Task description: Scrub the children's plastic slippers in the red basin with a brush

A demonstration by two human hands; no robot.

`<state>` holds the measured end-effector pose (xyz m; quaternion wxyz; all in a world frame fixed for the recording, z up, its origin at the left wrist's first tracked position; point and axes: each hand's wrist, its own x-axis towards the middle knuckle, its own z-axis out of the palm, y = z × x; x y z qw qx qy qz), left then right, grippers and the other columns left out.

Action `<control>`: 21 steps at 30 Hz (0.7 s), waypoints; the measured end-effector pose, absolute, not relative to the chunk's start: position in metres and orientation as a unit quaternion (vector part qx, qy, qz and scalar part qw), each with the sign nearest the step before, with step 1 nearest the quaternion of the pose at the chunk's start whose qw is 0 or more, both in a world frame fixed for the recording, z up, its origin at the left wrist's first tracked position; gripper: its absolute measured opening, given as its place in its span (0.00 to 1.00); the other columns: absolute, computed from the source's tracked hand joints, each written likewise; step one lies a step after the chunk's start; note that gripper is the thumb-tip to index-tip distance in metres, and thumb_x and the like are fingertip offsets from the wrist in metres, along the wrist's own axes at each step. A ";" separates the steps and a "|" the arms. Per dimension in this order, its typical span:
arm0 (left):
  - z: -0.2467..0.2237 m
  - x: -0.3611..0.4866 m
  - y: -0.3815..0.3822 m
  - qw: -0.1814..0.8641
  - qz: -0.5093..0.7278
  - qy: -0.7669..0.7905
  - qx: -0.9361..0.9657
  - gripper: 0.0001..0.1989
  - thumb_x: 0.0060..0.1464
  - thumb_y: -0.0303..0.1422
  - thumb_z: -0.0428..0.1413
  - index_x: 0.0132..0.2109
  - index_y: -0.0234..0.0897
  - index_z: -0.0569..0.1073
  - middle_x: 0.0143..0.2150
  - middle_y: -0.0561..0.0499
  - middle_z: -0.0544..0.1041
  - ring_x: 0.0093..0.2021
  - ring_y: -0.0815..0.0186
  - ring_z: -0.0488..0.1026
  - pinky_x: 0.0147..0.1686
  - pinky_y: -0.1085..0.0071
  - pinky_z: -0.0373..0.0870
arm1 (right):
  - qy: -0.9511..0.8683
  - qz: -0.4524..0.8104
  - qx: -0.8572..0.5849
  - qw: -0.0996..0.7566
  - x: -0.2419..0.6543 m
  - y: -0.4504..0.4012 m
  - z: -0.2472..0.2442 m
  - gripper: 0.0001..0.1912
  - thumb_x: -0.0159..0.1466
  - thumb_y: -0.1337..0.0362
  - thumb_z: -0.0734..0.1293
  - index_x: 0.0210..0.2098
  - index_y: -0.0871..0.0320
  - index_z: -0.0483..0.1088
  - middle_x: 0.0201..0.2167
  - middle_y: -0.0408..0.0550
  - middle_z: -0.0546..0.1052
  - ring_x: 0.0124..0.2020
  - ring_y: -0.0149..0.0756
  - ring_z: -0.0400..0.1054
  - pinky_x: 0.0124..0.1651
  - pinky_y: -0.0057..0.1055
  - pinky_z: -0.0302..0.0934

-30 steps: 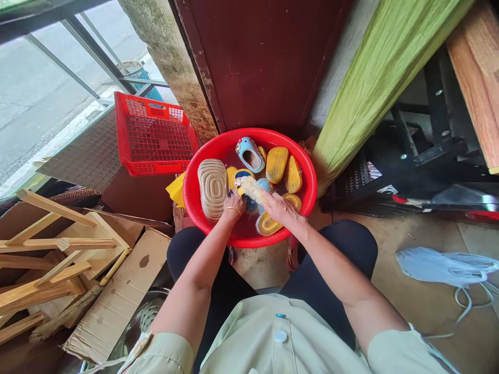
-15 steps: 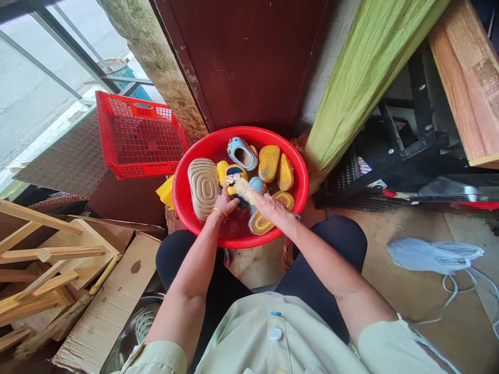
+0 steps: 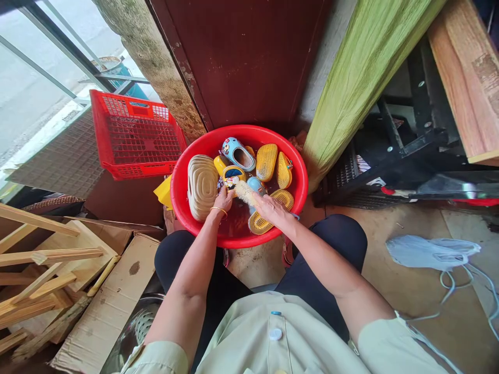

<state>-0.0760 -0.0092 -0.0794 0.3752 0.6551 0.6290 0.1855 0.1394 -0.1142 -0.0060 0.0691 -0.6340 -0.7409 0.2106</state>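
Observation:
A red plastic basin [image 3: 237,132] sits on the floor between my knees, holding dark water and several children's shoes. My left hand [image 3: 224,200] grips a small blue-and-yellow cartoon shoe [image 3: 233,176]. My right hand [image 3: 273,208] is shut on a scrubbing brush, hiding its back, and the pale bristles [image 3: 245,192] press against that shoe. A large beige sole [image 3: 201,181] lies next to my left hand. A light blue clog [image 3: 237,154] and yellow-soled shoes [image 3: 267,162] fill the far side, and another yellow sole [image 3: 260,222] lies beneath my right hand.
A red plastic crate [image 3: 136,137] stands left of the basin, beside flattened cardboard [image 3: 113,296] and wooden slats [image 3: 39,254]. A dark red door [image 3: 237,62] and a green-wrapped post [image 3: 362,78] rise behind. A white plastic bag [image 3: 429,253] lies on the floor at right.
The brush has slid along the small shoe toward my left hand, leaving more of the shoe's cartoon face showing. The view has shifted, so the basin sits further left in the frame.

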 end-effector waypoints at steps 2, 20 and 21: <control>-0.079 -0.075 -0.009 0.362 0.168 0.640 0.656 0.23 0.63 0.42 0.49 0.60 0.35 0.70 0.55 0.36 0.79 0.55 0.44 0.76 0.56 0.52 0.68 | -0.740 0.216 -0.633 0.070 0.138 -0.115 -0.003 0.30 0.72 0.58 0.58 0.73 0.48 0.59 0.45 0.56 0.79 0.44 0.49 0.77 0.49 0.45 0.70; -0.032 -0.069 -0.027 0.206 0.145 0.637 0.729 0.25 0.64 0.38 0.54 0.65 0.34 0.69 0.60 0.36 0.78 0.59 0.49 0.76 0.58 0.58 0.70 | -0.737 0.164 -0.656 -0.007 0.147 -0.114 0.030 0.30 0.75 0.57 0.55 0.75 0.52 0.54 0.53 0.60 0.78 0.49 0.48 0.76 0.51 0.39 0.66; -0.023 -0.074 -0.027 0.168 0.150 0.635 0.739 0.27 0.63 0.37 0.54 0.67 0.35 0.67 0.62 0.35 0.76 0.62 0.49 0.74 0.60 0.57 0.69 | -0.739 0.163 -0.653 -0.005 0.148 -0.114 0.032 0.30 0.75 0.56 0.56 0.75 0.53 0.55 0.52 0.60 0.78 0.49 0.48 0.76 0.51 0.38 0.66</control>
